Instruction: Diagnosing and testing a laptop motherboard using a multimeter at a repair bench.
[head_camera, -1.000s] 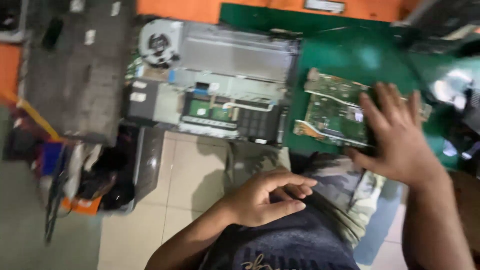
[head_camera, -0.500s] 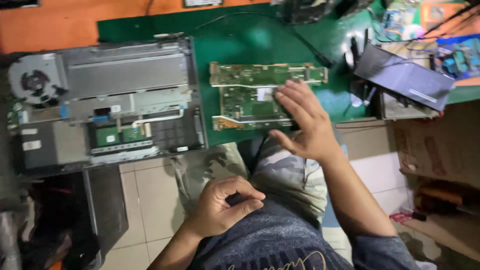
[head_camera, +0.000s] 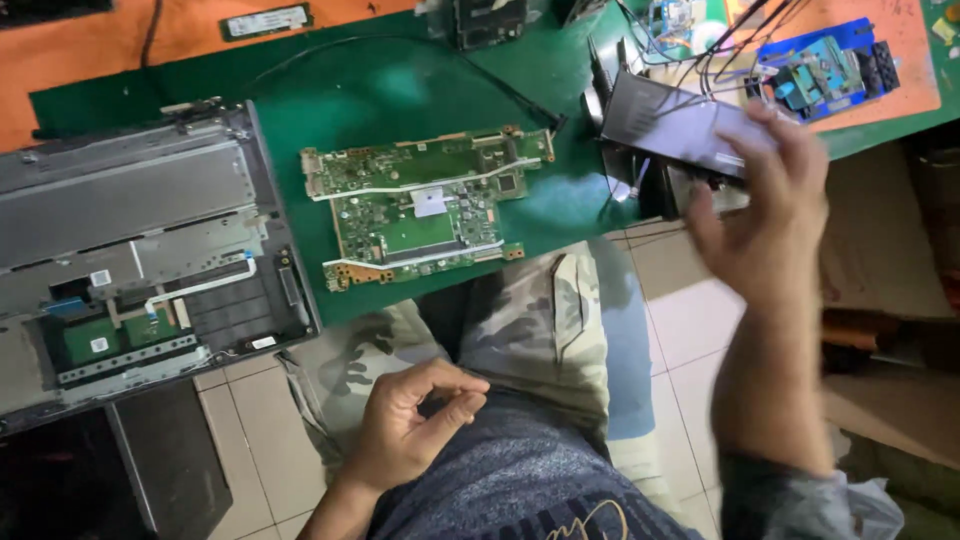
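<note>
Green matting covers the work surface (head_camera: 400, 90), with orange mat showing at the far left and far right, and pale floor tiles below its near edge. On the mat lies a bare green circuit board (head_camera: 420, 205), flat and untouched, just right of an opened laptop chassis (head_camera: 140, 250) that overhangs the near edge on the left. The right hand (head_camera: 765, 215) is raised at the right, blurred with motion, its fingers (head_camera: 790, 135) spread wide and holding nothing; it overlaps a dark flat panel (head_camera: 670, 125) sitting among black cables (head_camera: 720, 65) near a blue gadget (head_camera: 825, 65). Whether it touches the panel cannot be told. The left hand (head_camera: 415, 425) rests on the lap, fingers curled loosely with thumb meeting fingertips; if something small is pinched there, it is too small to see.

Risk, as a judgement: a quick sweep of the right hand could snag the cables and drag the panel off the near edge, or knock the exposed board
</note>
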